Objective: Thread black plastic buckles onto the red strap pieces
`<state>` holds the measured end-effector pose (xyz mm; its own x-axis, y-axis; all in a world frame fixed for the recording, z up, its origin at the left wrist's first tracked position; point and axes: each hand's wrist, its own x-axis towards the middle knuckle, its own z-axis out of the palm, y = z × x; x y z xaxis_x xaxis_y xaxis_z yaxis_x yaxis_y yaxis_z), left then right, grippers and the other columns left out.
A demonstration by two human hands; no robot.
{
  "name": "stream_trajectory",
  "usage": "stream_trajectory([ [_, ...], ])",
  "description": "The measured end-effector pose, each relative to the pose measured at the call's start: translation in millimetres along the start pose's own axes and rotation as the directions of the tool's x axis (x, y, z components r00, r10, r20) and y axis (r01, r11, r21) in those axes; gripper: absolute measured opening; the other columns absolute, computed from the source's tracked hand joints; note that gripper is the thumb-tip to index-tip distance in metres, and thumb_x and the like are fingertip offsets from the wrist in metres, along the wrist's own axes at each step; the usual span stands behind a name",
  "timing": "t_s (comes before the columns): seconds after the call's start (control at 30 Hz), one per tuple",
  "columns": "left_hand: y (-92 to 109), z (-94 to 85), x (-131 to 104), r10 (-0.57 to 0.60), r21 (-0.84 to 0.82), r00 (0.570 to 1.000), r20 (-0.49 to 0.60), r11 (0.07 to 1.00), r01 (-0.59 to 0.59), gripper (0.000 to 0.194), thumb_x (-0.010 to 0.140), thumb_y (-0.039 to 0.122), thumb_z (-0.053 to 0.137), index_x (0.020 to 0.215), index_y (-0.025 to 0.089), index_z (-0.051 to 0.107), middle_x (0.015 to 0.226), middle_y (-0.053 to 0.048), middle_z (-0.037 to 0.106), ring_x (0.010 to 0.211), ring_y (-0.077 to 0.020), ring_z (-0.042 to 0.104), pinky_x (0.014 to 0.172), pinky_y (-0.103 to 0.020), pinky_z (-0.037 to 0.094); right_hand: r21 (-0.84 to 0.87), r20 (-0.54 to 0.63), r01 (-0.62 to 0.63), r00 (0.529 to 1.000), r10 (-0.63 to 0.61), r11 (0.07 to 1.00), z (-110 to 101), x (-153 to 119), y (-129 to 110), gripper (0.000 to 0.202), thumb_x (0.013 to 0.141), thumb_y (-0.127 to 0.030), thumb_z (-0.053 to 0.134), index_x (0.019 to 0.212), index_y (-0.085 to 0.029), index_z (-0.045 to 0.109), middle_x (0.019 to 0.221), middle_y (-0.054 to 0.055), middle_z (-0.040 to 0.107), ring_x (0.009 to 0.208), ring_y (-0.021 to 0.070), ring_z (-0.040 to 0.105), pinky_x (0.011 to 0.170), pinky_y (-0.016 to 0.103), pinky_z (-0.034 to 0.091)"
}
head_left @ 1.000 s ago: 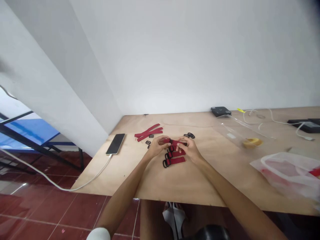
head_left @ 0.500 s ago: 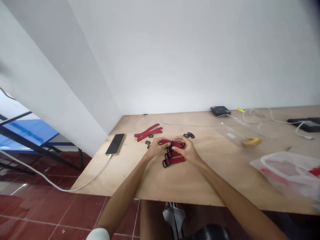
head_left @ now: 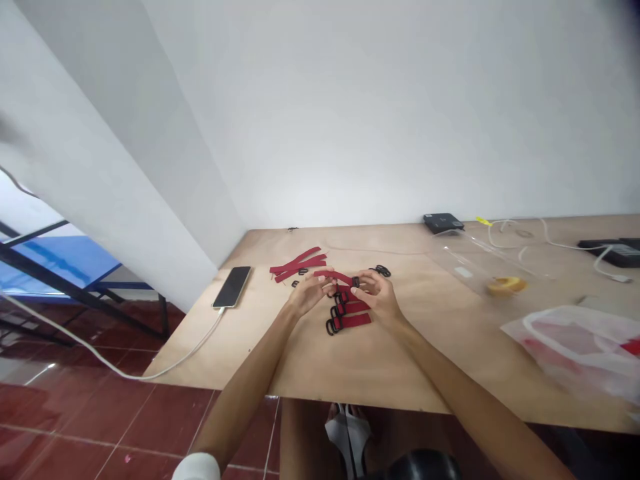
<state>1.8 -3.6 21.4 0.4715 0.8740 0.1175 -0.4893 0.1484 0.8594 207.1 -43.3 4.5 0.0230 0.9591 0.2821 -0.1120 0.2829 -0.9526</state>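
A short red webbing strap [head_left: 334, 274] is stretched between my hands above the table. My left hand [head_left: 309, 293] has its fingers closed at the strap's left part, palm partly turned up. At the strap's right end sits a black slide buckle [head_left: 355, 282], pinched by the thumb and fingers of my right hand [head_left: 379, 298]. Just below lie several red straps [head_left: 356, 321] in a stack, black buckles [head_left: 332, 326] fitted at their left ends. My hands partly cover the upper ones.
Loose red straps [head_left: 299, 264] and black buckles [head_left: 303, 271] lie at the back left, with more buckles [head_left: 383, 271] behind my right hand. A phone [head_left: 232, 287] on a white cable is at left. Yellow tape [head_left: 507, 286] and a plastic bag [head_left: 575, 340] lie right.
The strap and buckle in my hands have shifted; the buckle now sits farther right, by my right fingers, and more strap shows to its left. My left hand has moved slightly left and turned.
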Motion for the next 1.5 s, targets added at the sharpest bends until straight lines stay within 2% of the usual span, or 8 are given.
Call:
stream_trajectory([
  [0.1,-0.6,0.6,-2.0,0.0,0.006,0.999,0.036,1.0,0.0,0.046,0.065,0.03,0.085,0.107,0.017,0.071,0.092,-0.01,0.066,0.098,-0.0254,0.062,0.069,-0.03,0.047,0.15,0.034,-0.101,0.995,0.097,0.983,-0.2,1.1,-3.4,0.041,0.065,-0.038,0.084,0.095,-0.023,0.062,0.096,0.006,0.074,0.083,0.0219,0.071,0.074,0.033,0.057],
  [0.2,-3.3,1.4,-0.7,0.02,0.051,1.0,-0.001,0.999,-0.02,0.032,0.073,0.034,0.082,0.097,0.016,0.07,0.085,-0.007,0.064,0.086,-0.0201,0.062,0.068,-0.03,0.046,0.197,0.04,-0.16,0.987,0.155,0.967,-1.0,1.3,-6.2,0.043,0.061,-0.036,0.086,0.094,-0.022,0.063,0.093,0.005,0.075,0.08,0.0216,0.071,0.074,0.033,0.057],
  [0.37,-1.8,3.1,1.6,-0.073,0.243,0.995,0.073,0.969,0.053,0.029,0.083,0.042,0.071,0.08,0.014,0.063,0.078,-0.003,0.059,0.07,-0.0151,0.059,0.065,-0.03,0.048,0.144,0.011,-0.117,0.993,0.116,0.983,-2.3,1.9,-8.8,0.041,0.059,-0.034,0.087,0.093,-0.022,0.069,0.093,0.005,0.076,0.085,0.0224,0.071,0.076,0.033,0.057],
  [0.63,2.2,12.0,-5.2,-0.176,0.529,0.972,0.156,0.846,0.068,0.028,0.089,0.04,0.059,0.075,0.016,0.056,0.066,-0.005,0.067,0.062,-0.0165,0.062,0.059,-0.026,0.044,0.011,0.155,-0.038,0.987,0.036,0.999,-1.3,-0.8,-3.4,0.038,0.067,-0.035,0.084,0.099,-0.019,0.074,0.094,0.006,0.074,0.078,0.0196,0.069,0.073,0.034,0.057],
  [0.9,4.8,5.2,-4.4,-0.183,0.551,0.965,0.187,0.833,0.051,0.03,0.086,0.04,0.065,0.071,0.014,0.058,0.064,-0.002,0.06,0.06,-0.0132,0.055,0.061,-0.025,0.043,-0.116,0.222,0.041,0.975,-0.014,0.992,-7.6,1.8,-1.3,0.038,0.071,-0.035,0.082,0.103,-0.018,0.075,0.104,0.009,0.072,0.089,0.0224,0.07,0.082,0.036,0.057],
  [1.13,2.8,3.4,-4.0,-0.154,0.565,0.969,0.194,0.825,0.018,0.037,0.083,0.047,0.071,0.077,0.011,0.064,0.066,-0.001,0.059,0.061,-0.0111,0.054,0.062,-0.024,0.043,-0.028,0.348,-0.043,0.936,0.05,0.999,-3.1,-3.0,-7.2,0.042,0.073,-0.037,0.082,0.111,-0.019,0.073,0.109,0.008,0.068,0.092,0.0239,0.07,0.082,0.036,0.058],
  [1.37,-13.0,1.2,4.2,-0.021,0.587,1.0,0.022,0.81,0.004,0.042,0.072,0.05,0.079,0.07,0.012,0.062,0.06,-0.001,0.061,0.052,-0.01,0.054,0.053,-0.022,0.042,-0.322,0.166,0.257,0.963,-0.213,0.911,4.5,-2.9,0.5,0.025,0.079,-0.038,0.076,0.095,-0.019,0.076,0.108,0.01,0.066,0.106,0.0262,0.063,0.098,0.041,0.048],
  [1.5,-15.2,1.1,5.4,0.02,0.626,1.0,0.008,0.78,-0.02,0.041,0.073,0.049,0.079,0.071,0.011,0.063,0.061,-0.001,0.062,0.052,-0.0094,0.053,0.052,-0.022,0.042,-0.406,0.069,0.291,0.955,-0.288,0.867,6.7,-4.9,-0.7,0.021,0.08,-0.039,0.075,0.084,-0.019,0.074,0.093,0.008,0.066,0.089,0.0224,0.063,0.084,0.036,0.052],
])
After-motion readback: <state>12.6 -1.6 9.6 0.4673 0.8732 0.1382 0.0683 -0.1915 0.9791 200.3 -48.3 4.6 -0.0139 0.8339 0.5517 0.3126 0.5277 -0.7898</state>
